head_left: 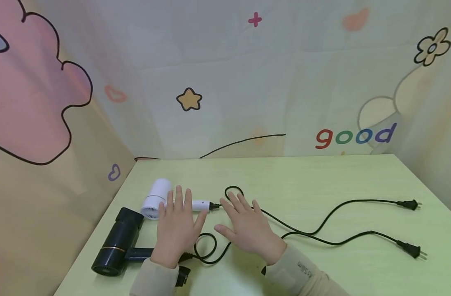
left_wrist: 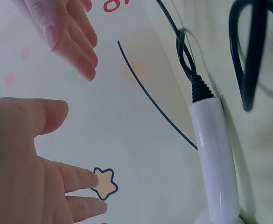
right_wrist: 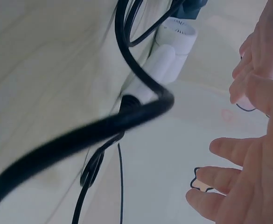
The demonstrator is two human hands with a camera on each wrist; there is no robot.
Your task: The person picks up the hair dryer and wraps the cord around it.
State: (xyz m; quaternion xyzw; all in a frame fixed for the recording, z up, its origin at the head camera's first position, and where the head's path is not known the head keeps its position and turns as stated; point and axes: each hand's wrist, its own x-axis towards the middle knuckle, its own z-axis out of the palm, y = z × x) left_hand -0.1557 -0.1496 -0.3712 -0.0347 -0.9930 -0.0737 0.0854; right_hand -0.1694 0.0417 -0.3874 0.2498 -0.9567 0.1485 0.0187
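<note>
Two hands hover over the table (head_left: pixel 321 176): the left hand (head_left: pixel 177 230), fingers spread, hides part of the white dryer's (head_left: pixel 156 199) handle and, with its wrist, part of the black dryer's (head_left: pixel 116 244); the right hand (head_left: pixel 249 232), also spread, covers stretches of cord (head_left: pixel 373 200). Both sleeves (head_left: pixel 292 271) are cut off below. The dryers lie near the left edge, the plugs (head_left: pixel 409 204) toward the right, well short of the far edge.

1 white hair dryer (head_left: pixel 159 194) just beyond 1 black, gold-ringed hair dryer (head_left: pixel 119 238), both flat on the table (head_left: pixel 359 176)
</note>
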